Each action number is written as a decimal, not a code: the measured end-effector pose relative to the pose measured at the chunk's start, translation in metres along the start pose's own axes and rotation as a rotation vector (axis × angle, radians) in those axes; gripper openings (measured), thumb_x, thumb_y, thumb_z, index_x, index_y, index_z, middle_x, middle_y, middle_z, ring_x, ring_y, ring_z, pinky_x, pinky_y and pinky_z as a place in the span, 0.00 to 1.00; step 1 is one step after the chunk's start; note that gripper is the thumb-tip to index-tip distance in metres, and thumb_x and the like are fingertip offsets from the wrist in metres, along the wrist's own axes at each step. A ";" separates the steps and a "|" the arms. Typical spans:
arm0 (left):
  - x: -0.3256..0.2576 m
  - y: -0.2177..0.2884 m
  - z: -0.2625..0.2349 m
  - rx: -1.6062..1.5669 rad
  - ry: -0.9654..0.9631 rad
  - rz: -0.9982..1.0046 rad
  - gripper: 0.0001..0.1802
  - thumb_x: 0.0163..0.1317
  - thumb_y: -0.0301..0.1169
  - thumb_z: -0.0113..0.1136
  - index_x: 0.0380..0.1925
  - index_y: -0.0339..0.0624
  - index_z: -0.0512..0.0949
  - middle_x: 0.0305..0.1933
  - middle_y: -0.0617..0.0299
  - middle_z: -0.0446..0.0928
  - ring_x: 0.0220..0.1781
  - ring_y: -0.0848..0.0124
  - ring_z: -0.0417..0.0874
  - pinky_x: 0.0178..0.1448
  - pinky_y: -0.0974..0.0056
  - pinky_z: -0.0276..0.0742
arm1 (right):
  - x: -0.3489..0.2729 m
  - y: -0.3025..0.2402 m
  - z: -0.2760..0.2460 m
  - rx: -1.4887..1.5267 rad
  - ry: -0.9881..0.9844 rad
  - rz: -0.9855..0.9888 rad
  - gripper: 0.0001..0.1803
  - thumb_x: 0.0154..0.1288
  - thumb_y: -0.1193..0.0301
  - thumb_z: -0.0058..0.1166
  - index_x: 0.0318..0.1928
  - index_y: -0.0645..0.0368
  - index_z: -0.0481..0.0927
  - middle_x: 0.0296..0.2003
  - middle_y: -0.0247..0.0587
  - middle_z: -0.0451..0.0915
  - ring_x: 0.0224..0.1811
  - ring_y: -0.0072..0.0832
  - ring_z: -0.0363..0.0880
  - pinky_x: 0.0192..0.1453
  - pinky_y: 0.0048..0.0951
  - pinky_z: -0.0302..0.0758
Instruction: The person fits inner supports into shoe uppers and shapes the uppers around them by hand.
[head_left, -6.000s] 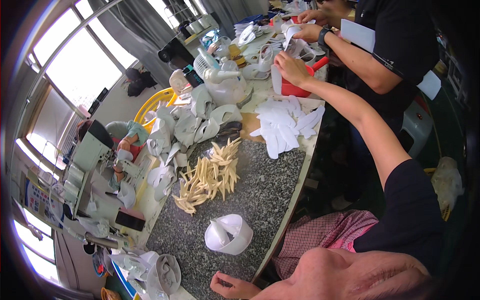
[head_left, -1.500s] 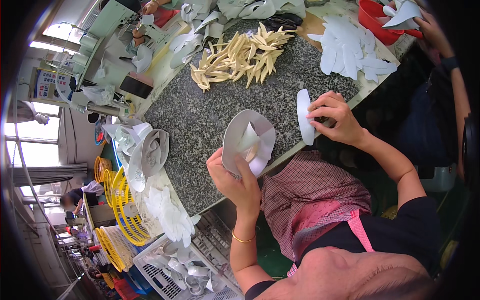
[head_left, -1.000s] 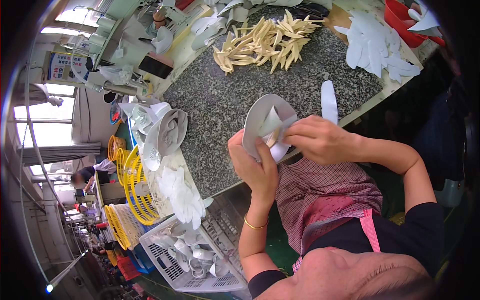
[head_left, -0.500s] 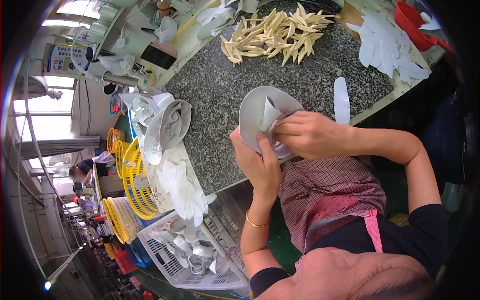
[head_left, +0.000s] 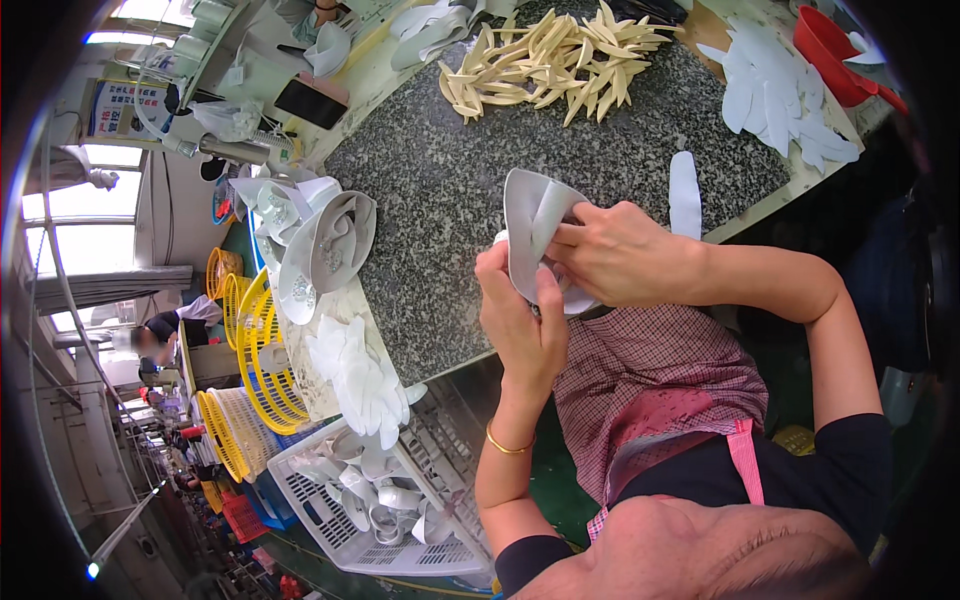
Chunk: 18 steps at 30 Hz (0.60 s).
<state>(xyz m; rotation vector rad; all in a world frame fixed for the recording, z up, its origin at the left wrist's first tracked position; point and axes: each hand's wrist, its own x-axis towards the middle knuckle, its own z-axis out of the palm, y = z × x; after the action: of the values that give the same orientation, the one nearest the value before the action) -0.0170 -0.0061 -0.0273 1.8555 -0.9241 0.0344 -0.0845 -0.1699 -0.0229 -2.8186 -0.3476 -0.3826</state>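
Observation:
Over the near edge of the speckled stone slab (head_left: 450,240), both hands hold a pale grey, curved piece that looks like a shoe upper (head_left: 524,215). My left hand (head_left: 525,325) grips its lower left side, thumb on the inner face and fingers behind. My right hand (head_left: 625,250) has its fingers closed on the folded inner flap, and their tips are partly hidden. The piece is tilted, its broad rim raised at the left. To its right lies a single white sole-shaped cutout (head_left: 684,195). Similar grey uppers with sparkling stones (head_left: 345,245) rest in a stack at the left.
Beige pointed strips (head_left: 555,60) are heaped at the slab's far side. White cutouts are piled far right (head_left: 770,90) and near left (head_left: 355,370). A red handled container (head_left: 830,60) stands far right. A white crate (head_left: 400,565) of pieces and yellow baskets (head_left: 255,360) are at left.
The grey upper has turned, so its wide rim now stands more edge-on. Both hands have shifted slightly right with it, and my right fingers sit higher on the flap.

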 end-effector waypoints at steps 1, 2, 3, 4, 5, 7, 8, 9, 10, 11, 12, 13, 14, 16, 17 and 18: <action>-0.001 0.002 0.000 0.022 0.028 0.043 0.19 0.67 0.28 0.50 0.56 0.33 0.67 0.45 0.45 0.75 0.41 0.51 0.81 0.45 0.53 0.75 | 0.000 0.003 -0.001 0.001 -0.003 -0.001 0.13 0.62 0.69 0.54 0.43 0.63 0.81 0.37 0.39 0.80 0.40 0.33 0.83 0.35 0.35 0.82; -0.003 0.002 0.001 0.041 0.055 0.086 0.19 0.66 0.27 0.50 0.56 0.34 0.67 0.45 0.44 0.75 0.40 0.50 0.80 0.43 0.52 0.75 | -0.003 0.007 -0.003 0.118 0.079 -0.082 0.11 0.61 0.69 0.56 0.41 0.62 0.82 0.35 0.39 0.80 0.36 0.33 0.83 0.34 0.34 0.81; -0.005 0.000 0.001 0.037 0.056 0.082 0.19 0.66 0.27 0.50 0.56 0.34 0.67 0.45 0.44 0.75 0.40 0.50 0.80 0.43 0.52 0.75 | -0.008 0.011 -0.006 0.234 0.160 -0.161 0.10 0.61 0.69 0.58 0.39 0.60 0.83 0.33 0.38 0.81 0.33 0.32 0.83 0.32 0.34 0.81; -0.008 -0.002 0.002 0.077 0.046 0.100 0.18 0.68 0.29 0.47 0.55 0.33 0.66 0.45 0.44 0.75 0.40 0.51 0.80 0.44 0.53 0.74 | -0.017 0.015 -0.009 0.235 0.150 -0.163 0.10 0.61 0.69 0.58 0.39 0.60 0.83 0.33 0.38 0.81 0.33 0.32 0.83 0.32 0.34 0.81; -0.010 -0.003 0.004 0.116 0.035 0.116 0.18 0.70 0.32 0.43 0.55 0.32 0.64 0.44 0.43 0.74 0.41 0.52 0.79 0.45 0.54 0.73 | -0.030 0.021 -0.013 0.236 0.273 -0.186 0.08 0.59 0.70 0.60 0.38 0.60 0.84 0.32 0.38 0.81 0.29 0.32 0.82 0.31 0.34 0.80; -0.009 -0.001 0.004 0.129 0.048 0.127 0.18 0.70 0.31 0.43 0.54 0.31 0.64 0.44 0.42 0.74 0.39 0.52 0.79 0.44 0.54 0.73 | -0.058 0.035 -0.021 0.230 0.406 -0.151 0.08 0.57 0.72 0.65 0.37 0.58 0.85 0.30 0.37 0.82 0.25 0.32 0.80 0.28 0.33 0.79; -0.008 -0.001 0.003 0.107 0.051 0.129 0.18 0.70 0.32 0.43 0.54 0.31 0.64 0.43 0.43 0.74 0.39 0.53 0.79 0.44 0.54 0.73 | -0.071 0.040 -0.025 0.219 0.416 -0.093 0.08 0.55 0.73 0.67 0.38 0.57 0.86 0.29 0.37 0.82 0.24 0.31 0.80 0.27 0.32 0.77; -0.007 -0.002 0.001 0.087 0.054 0.130 0.17 0.70 0.32 0.43 0.53 0.31 0.64 0.43 0.43 0.74 0.39 0.53 0.78 0.44 0.54 0.73 | -0.085 0.047 -0.026 0.217 0.412 -0.093 0.08 0.55 0.73 0.67 0.38 0.57 0.86 0.29 0.37 0.82 0.24 0.31 0.80 0.27 0.32 0.77; -0.006 -0.004 0.004 0.074 0.049 0.131 0.17 0.70 0.32 0.43 0.53 0.31 0.64 0.43 0.43 0.74 0.39 0.53 0.78 0.44 0.54 0.73 | -0.103 0.054 -0.027 0.231 0.388 -0.009 0.10 0.54 0.75 0.68 0.38 0.57 0.86 0.29 0.37 0.82 0.24 0.31 0.79 0.27 0.31 0.76; -0.007 -0.005 0.004 0.078 0.048 0.127 0.17 0.70 0.32 0.42 0.53 0.31 0.64 0.42 0.43 0.73 0.38 0.54 0.78 0.43 0.54 0.72 | -0.115 0.059 -0.029 0.249 0.367 0.070 0.11 0.52 0.76 0.68 0.39 0.57 0.86 0.28 0.36 0.82 0.24 0.31 0.79 0.28 0.31 0.75; -0.007 -0.005 0.004 0.083 0.047 0.125 0.17 0.70 0.32 0.42 0.53 0.30 0.63 0.42 0.44 0.73 0.37 0.54 0.78 0.42 0.54 0.72 | -0.124 0.061 -0.031 0.247 0.367 0.074 0.11 0.52 0.76 0.68 0.39 0.57 0.86 0.28 0.36 0.82 0.24 0.31 0.79 0.28 0.31 0.75; -0.007 -0.004 0.004 0.081 0.044 0.125 0.17 0.70 0.32 0.42 0.53 0.30 0.63 0.42 0.44 0.73 0.37 0.54 0.78 0.42 0.54 0.72 | -0.131 0.063 -0.034 0.241 0.336 0.080 0.13 0.50 0.76 0.69 0.39 0.56 0.86 0.29 0.35 0.81 0.27 0.32 0.79 0.32 0.32 0.75; -0.007 -0.003 0.004 0.077 0.039 0.109 0.17 0.70 0.32 0.42 0.53 0.31 0.63 0.41 0.44 0.73 0.36 0.55 0.77 0.41 0.54 0.71 | -0.135 0.063 -0.035 0.236 0.306 0.086 0.15 0.48 0.77 0.70 0.40 0.56 0.86 0.30 0.33 0.81 0.30 0.32 0.79 0.37 0.33 0.75; -0.008 -0.001 0.003 0.077 0.032 0.093 0.17 0.70 0.32 0.42 0.53 0.31 0.63 0.41 0.44 0.73 0.36 0.55 0.77 0.40 0.54 0.71 | -0.138 0.063 -0.037 0.202 0.259 0.096 0.18 0.46 0.76 0.70 0.42 0.55 0.86 0.33 0.33 0.80 0.34 0.32 0.78 0.43 0.35 0.75; -0.010 -0.002 0.003 0.083 0.035 0.089 0.17 0.71 0.33 0.42 0.53 0.31 0.63 0.40 0.44 0.73 0.36 0.56 0.77 0.40 0.54 0.70 | -0.138 0.063 -0.037 0.169 0.210 0.103 0.21 0.44 0.76 0.71 0.43 0.54 0.85 0.35 0.34 0.80 0.38 0.33 0.78 0.48 0.37 0.74; -0.011 -0.002 0.002 0.089 0.037 0.084 0.18 0.71 0.33 0.42 0.54 0.31 0.63 0.40 0.44 0.73 0.35 0.57 0.76 0.39 0.54 0.70 | -0.138 0.063 -0.033 0.172 0.214 0.103 0.21 0.44 0.76 0.71 0.43 0.54 0.85 0.35 0.34 0.80 0.38 0.33 0.78 0.48 0.37 0.74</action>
<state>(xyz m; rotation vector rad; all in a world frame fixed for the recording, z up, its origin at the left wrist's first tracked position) -0.0243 -0.0012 -0.0347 1.8904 -0.9879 0.1635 -0.2046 -0.2657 -0.0473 -2.5850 -0.1795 -0.5948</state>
